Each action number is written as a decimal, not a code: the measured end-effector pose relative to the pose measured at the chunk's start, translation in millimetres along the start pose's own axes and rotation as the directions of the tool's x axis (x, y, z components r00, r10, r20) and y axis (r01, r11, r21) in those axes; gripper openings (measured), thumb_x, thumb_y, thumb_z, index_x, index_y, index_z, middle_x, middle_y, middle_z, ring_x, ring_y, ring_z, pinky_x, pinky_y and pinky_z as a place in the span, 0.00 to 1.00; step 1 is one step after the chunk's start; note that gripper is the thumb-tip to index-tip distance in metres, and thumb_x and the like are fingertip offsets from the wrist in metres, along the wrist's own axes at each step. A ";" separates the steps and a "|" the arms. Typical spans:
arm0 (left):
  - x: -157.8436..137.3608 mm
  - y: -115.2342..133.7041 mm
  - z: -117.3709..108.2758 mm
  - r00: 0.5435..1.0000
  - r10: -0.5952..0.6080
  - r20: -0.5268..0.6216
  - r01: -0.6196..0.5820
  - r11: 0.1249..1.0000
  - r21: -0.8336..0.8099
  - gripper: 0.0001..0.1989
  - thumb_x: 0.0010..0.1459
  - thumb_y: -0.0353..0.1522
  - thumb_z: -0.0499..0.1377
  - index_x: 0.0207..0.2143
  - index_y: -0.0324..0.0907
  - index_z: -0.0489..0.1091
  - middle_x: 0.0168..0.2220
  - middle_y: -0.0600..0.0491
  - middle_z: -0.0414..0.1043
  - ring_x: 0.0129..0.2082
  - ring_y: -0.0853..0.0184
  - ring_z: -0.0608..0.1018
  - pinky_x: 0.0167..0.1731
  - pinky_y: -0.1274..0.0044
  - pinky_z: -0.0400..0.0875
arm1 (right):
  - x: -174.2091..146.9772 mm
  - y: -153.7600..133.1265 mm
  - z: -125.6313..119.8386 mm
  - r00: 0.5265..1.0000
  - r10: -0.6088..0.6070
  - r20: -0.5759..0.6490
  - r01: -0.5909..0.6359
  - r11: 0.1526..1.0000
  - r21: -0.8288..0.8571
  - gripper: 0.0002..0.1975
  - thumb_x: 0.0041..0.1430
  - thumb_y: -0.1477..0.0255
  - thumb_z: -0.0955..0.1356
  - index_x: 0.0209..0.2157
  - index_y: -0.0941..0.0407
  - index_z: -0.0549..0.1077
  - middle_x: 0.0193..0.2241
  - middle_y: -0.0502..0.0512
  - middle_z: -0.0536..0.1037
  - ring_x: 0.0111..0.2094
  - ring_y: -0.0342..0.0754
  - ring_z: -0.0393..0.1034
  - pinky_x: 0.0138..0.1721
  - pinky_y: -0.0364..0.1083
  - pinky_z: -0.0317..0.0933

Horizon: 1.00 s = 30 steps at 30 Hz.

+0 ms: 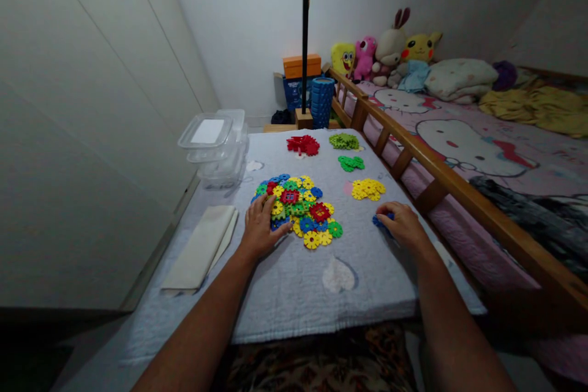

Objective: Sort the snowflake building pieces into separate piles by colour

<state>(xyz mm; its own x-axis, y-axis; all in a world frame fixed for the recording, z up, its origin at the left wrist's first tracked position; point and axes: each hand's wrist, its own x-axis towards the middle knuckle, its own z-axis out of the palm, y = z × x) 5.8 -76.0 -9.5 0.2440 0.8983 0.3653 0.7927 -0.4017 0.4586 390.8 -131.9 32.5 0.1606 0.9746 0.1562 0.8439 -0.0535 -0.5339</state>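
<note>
My left hand (263, 228) lies open at the left edge of a mixed pile of plastic building discs (307, 224), its fingers touching the pieces. Blue, yellow, green and red pieces are heaped together there. To the right, my right hand (403, 224) is closed on a blue disc (378, 220), low over the cloth; its fingers partly cover the disc. Just beyond that hand sits a pile of yellow discs (368, 189). Farther back are a few bright green pieces (351, 163), a lime green pile (344, 141) and a red pile (304, 145).
Clear plastic boxes (219, 156) are stacked at the table's back left. In front of them lies a folded beige cloth (199, 248). A wooden bed rail (413, 162) runs along the right side. Behind the table rises a black pole (305, 37) beside a blue foam roller (322, 102).
</note>
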 end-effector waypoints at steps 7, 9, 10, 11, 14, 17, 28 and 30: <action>-0.4 -1.6 0.7 1.000 -0.020 -0.011 0.020 0.999 -0.028 0.38 0.56 0.49 0.62 0.64 0.43 0.58 0.65 0.39 0.57 0.65 0.48 0.60 0.64 0.54 0.55 | 0.2 5.9 13.1 0.994 0.006 -0.109 -0.032 0.970 -0.239 0.07 0.55 0.70 0.68 0.31 0.52 0.80 0.39 0.59 0.76 0.45 0.59 0.63 0.43 0.54 0.53; -0.4 -1.5 0.6 0.999 -0.028 -0.014 0.028 0.999 -0.043 0.36 0.57 0.48 0.60 0.64 0.42 0.59 0.64 0.39 0.57 0.65 0.49 0.61 0.64 0.55 0.55 | 1.8 5.5 12.6 0.995 0.013 -0.103 -0.039 0.966 -0.254 0.08 0.57 0.70 0.67 0.35 0.52 0.81 0.42 0.60 0.76 0.46 0.60 0.63 0.44 0.55 0.53; -0.2 -1.3 0.5 0.999 -0.032 -0.016 0.031 0.998 -0.052 0.35 0.58 0.48 0.60 0.63 0.42 0.59 0.64 0.39 0.58 0.65 0.49 0.61 0.64 0.55 0.55 | 3.2 3.7 12.0 0.994 0.011 -0.108 -0.039 0.965 -0.258 0.09 0.58 0.70 0.67 0.37 0.52 0.81 0.44 0.60 0.76 0.47 0.60 0.63 0.45 0.55 0.53; 0.1 -1.3 0.3 0.999 -0.036 -0.019 0.035 0.997 -0.063 0.34 0.59 0.48 0.59 0.63 0.42 0.60 0.64 0.39 0.58 0.65 0.49 0.61 0.64 0.55 0.55 | 5.2 0.5 11.5 0.993 0.003 -0.116 -0.033 0.965 -0.260 0.10 0.59 0.70 0.67 0.39 0.52 0.80 0.45 0.61 0.76 0.48 0.60 0.63 0.46 0.56 0.54; 1.6 -1.8 -0.4 0.998 -0.050 -0.038 0.045 0.993 -0.111 0.29 0.62 0.46 0.55 0.62 0.43 0.62 0.64 0.41 0.59 0.65 0.51 0.62 0.64 0.55 0.55 | 15.5 -18.7 13.1 0.993 -0.062 -0.097 0.037 0.970 -0.241 0.11 0.58 0.71 0.67 0.41 0.52 0.80 0.46 0.59 0.77 0.49 0.60 0.64 0.49 0.56 0.55; 3.7 -3.9 -1.4 0.993 -0.083 -0.088 0.068 0.984 -0.166 0.25 0.65 0.45 0.51 0.60 0.42 0.63 0.62 0.41 0.62 0.64 0.53 0.63 0.65 0.56 0.55 | 31.0 -48.8 24.8 0.983 -0.181 0.019 0.181 0.965 -0.189 0.11 0.59 0.72 0.67 0.42 0.52 0.79 0.47 0.58 0.78 0.51 0.58 0.65 0.53 0.55 0.54; 3.8 -2.8 -6.3 0.982 -0.128 -0.137 0.096 0.971 -0.219 0.24 0.65 0.44 0.51 0.57 0.41 0.65 0.58 0.42 0.67 0.61 0.55 0.66 0.63 0.58 0.58 | 72.9 -110.6 95.6 0.944 -0.254 0.209 0.281 0.953 -0.111 0.21 0.60 0.74 0.66 0.55 0.53 0.74 0.54 0.57 0.76 0.53 0.56 0.66 0.54 0.51 0.55; 3.6 -1.6 -7.0 0.983 -0.132 -0.126 0.103 0.971 -0.216 0.24 0.65 0.44 0.51 0.57 0.41 0.64 0.58 0.42 0.66 0.61 0.55 0.66 0.63 0.59 0.58 | 75.3 -107.4 100.4 0.945 -0.259 0.200 0.281 0.956 -0.088 0.18 0.60 0.74 0.66 0.52 0.54 0.76 0.52 0.58 0.78 0.52 0.54 0.67 0.54 0.50 0.56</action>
<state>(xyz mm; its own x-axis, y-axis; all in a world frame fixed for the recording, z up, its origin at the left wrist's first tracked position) 1.5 -73.4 -3.3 0.0648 0.9140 0.4006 0.6737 -0.3362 0.6581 260.9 -30.9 18.2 -0.1694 0.9782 0.1198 0.8965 0.2035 -0.3935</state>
